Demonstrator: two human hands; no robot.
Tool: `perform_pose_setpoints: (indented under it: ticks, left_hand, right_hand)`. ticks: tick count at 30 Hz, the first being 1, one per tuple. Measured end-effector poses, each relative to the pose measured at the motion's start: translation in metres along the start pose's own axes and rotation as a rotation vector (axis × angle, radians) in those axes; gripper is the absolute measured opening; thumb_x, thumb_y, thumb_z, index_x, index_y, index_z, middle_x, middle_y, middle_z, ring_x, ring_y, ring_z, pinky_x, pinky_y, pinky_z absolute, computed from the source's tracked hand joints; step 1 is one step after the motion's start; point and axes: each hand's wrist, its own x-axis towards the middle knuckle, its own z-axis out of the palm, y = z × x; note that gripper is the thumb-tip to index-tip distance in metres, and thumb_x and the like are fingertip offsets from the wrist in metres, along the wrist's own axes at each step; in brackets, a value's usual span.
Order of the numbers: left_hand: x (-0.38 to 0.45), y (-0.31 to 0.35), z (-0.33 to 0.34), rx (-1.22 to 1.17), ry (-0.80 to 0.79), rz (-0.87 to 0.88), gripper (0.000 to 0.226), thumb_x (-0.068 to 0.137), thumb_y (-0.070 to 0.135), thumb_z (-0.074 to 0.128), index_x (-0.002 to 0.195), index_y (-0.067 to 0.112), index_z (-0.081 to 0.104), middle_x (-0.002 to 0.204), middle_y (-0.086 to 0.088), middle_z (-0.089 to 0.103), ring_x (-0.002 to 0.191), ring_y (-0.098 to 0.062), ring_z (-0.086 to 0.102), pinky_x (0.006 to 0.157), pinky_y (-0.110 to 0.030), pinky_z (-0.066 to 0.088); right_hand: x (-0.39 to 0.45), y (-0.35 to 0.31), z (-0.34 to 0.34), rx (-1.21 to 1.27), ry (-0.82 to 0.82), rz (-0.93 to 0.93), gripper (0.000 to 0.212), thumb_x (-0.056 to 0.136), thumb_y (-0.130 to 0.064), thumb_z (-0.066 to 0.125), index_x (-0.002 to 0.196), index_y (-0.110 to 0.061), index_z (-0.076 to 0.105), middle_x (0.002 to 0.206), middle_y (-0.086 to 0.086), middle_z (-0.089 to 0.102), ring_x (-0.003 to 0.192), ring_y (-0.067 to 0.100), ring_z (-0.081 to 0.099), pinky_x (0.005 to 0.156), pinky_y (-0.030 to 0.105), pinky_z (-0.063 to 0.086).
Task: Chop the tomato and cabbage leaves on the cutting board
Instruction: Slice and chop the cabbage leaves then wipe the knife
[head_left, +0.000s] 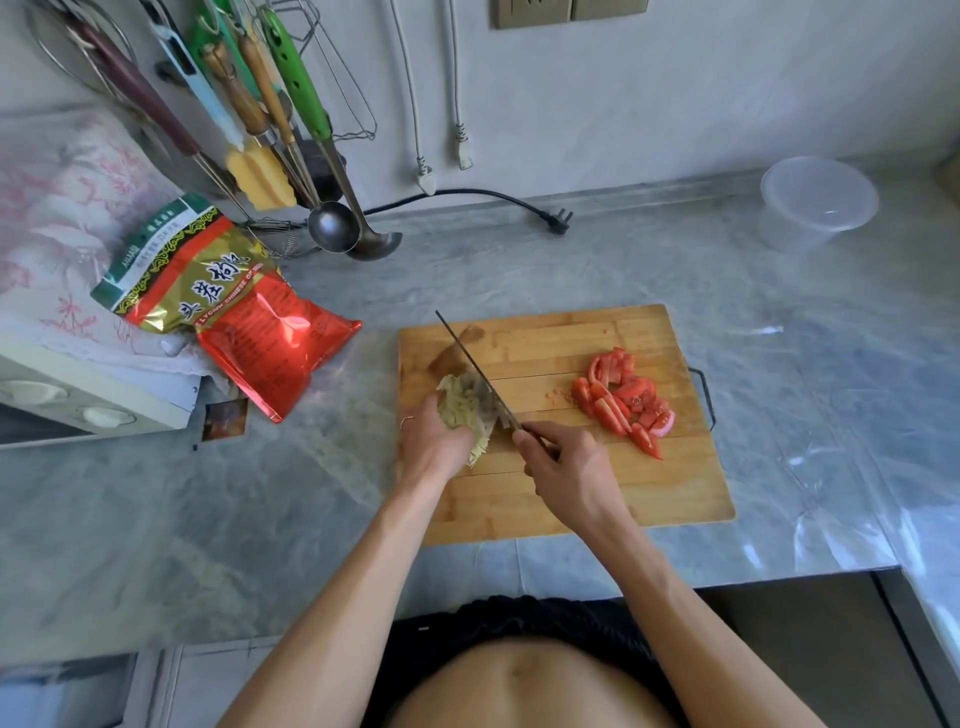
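The pale cabbage leaves (470, 402) lie bunched at the left side of the wooden cutting board (571, 499), near its left edge. My left hand (434, 441) sits on top of the bunch, fingers curled down over it and pinning it to the wood. My right hand (563, 467) is clenched around the handle of the knife (475, 366), forefinger stretched along the top near the blade. The blade runs away from me and to the left, its edge down at the right flank of the cabbage, just beside my left fingertips; the tip reaches toward the board's far left corner.

On the right half of the board the tomato (623, 397) is already cut into red wedges and chunks, heaped together well apart from the cabbage. A dark metal handle (705, 397) sticks out from the board's right edge.

The board rests on a grey marbled counter (519, 265). To the left lies a red and gold foil bag (228, 312), partly against a white appliance under a flowered cloth (57, 218). Ladles and utensils (291, 124) hang on the wall behind, a black plug (556, 221) lies on the counter, and a clear lidded plastic tub (815, 202) stands at the far right.
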Motion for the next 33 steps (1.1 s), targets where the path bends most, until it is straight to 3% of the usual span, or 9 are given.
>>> perform_pose_setpoints:
  ticks: [3, 6, 10, 15, 17, 19, 24, 28, 33]
  left_hand:
    - [-0.004, -0.005, -0.009, -0.065, 0.091, 0.023, 0.051, 0.085, 0.014, 0.061, 0.134, 0.023, 0.052, 0.127, 0.0, 0.059, 0.101, -0.016, 0.057, 0.074, -0.02, 0.044]
    - [-0.002, -0.01, -0.02, -0.045, 0.146, -0.032, 0.06, 0.087, 0.011, 0.059, 0.144, 0.019, 0.043, 0.14, -0.008, 0.047, 0.119, -0.022, 0.053, 0.086, -0.023, 0.04]
    - [0.005, -0.002, -0.017, -0.136, -0.037, -0.021, 0.046, 0.092, 0.013, 0.057, 0.138, 0.02, 0.05, 0.135, -0.002, 0.057, 0.115, -0.017, 0.057, 0.1, -0.033, 0.047]
    - [0.006, -0.002, -0.026, -0.043, 0.03, 0.02, 0.042, 0.093, 0.009, 0.055, 0.134, 0.016, 0.054, 0.13, -0.003, 0.06, 0.111, -0.016, 0.056, 0.089, -0.025, 0.043]
    - [0.007, -0.006, -0.034, 0.004, 0.069, -0.026, 0.049, 0.09, 0.003, 0.05, 0.138, 0.014, 0.051, 0.137, -0.007, 0.055, 0.12, -0.022, 0.055, 0.096, -0.027, 0.044]
    - [0.009, -0.008, -0.038, 0.012, 0.063, -0.099, 0.048, 0.089, 0.002, 0.048, 0.136, 0.012, 0.052, 0.138, -0.007, 0.053, 0.116, -0.025, 0.056, 0.098, -0.037, 0.051]
    - [0.005, -0.004, -0.034, -0.317, -0.12, -0.199, 0.044, 0.091, -0.011, 0.039, 0.129, 0.004, 0.055, 0.11, -0.007, 0.062, 0.1, -0.021, 0.062, 0.089, -0.039, 0.056]
    - [0.007, -0.015, -0.043, -0.162, 0.046, -0.021, 0.044, 0.089, -0.005, 0.044, 0.127, 0.013, 0.059, 0.125, -0.005, 0.061, 0.11, -0.017, 0.058, 0.097, -0.04, 0.052]
    - [0.007, -0.009, -0.061, -0.05, 0.096, 0.25, 0.044, 0.091, -0.004, 0.053, 0.129, 0.017, 0.057, 0.119, 0.002, 0.061, 0.104, -0.009, 0.057, 0.083, -0.013, 0.041]
  right_hand:
    - [0.0, 0.002, -0.008, 0.031, 0.034, 0.022, 0.023, 0.099, -0.029, 0.06, 0.095, -0.012, 0.075, 0.071, 0.019, 0.067, 0.052, 0.026, 0.05, 0.053, 0.045, 0.049]
    - [0.003, 0.004, -0.015, 0.029, 0.072, 0.043, 0.026, 0.1, -0.028, 0.059, 0.096, -0.006, 0.072, 0.073, 0.022, 0.067, 0.054, 0.017, 0.05, 0.054, 0.048, 0.051]
    - [0.002, 0.004, -0.012, 0.0, 0.039, 0.021, 0.023, 0.1, -0.027, 0.059, 0.089, -0.013, 0.073, 0.071, 0.019, 0.068, 0.053, 0.016, 0.051, 0.053, 0.046, 0.05]
    - [-0.005, 0.006, -0.012, 0.021, -0.017, 0.013, 0.022, 0.1, -0.028, 0.058, 0.095, -0.014, 0.074, 0.073, 0.019, 0.069, 0.052, 0.015, 0.053, 0.052, 0.045, 0.05]
    - [-0.008, 0.007, -0.016, 0.065, -0.003, 0.011, 0.019, 0.101, -0.027, 0.058, 0.091, -0.021, 0.073, 0.074, 0.018, 0.069, 0.051, 0.01, 0.054, 0.05, 0.039, 0.051]
    - [-0.01, 0.008, -0.018, 0.103, 0.015, 0.013, 0.016, 0.101, -0.027, 0.058, 0.09, -0.033, 0.068, 0.074, 0.015, 0.07, 0.051, 0.003, 0.055, 0.049, 0.027, 0.051]
    - [-0.011, 0.012, -0.022, 0.136, 0.031, 0.037, 0.018, 0.1, -0.028, 0.059, 0.108, -0.021, 0.074, 0.07, 0.004, 0.068, 0.053, 0.003, 0.058, 0.052, 0.023, 0.05]
    - [-0.012, 0.011, -0.03, 0.147, 0.016, 0.026, 0.018, 0.099, -0.029, 0.061, 0.107, -0.02, 0.074, 0.07, 0.005, 0.067, 0.053, 0.005, 0.058, 0.05, 0.024, 0.05]
    - [-0.008, 0.01, -0.047, -0.002, -0.098, -0.05, 0.013, 0.096, -0.032, 0.065, 0.095, -0.021, 0.072, 0.061, 0.006, 0.06, 0.045, 0.013, 0.052, 0.046, 0.031, 0.049]
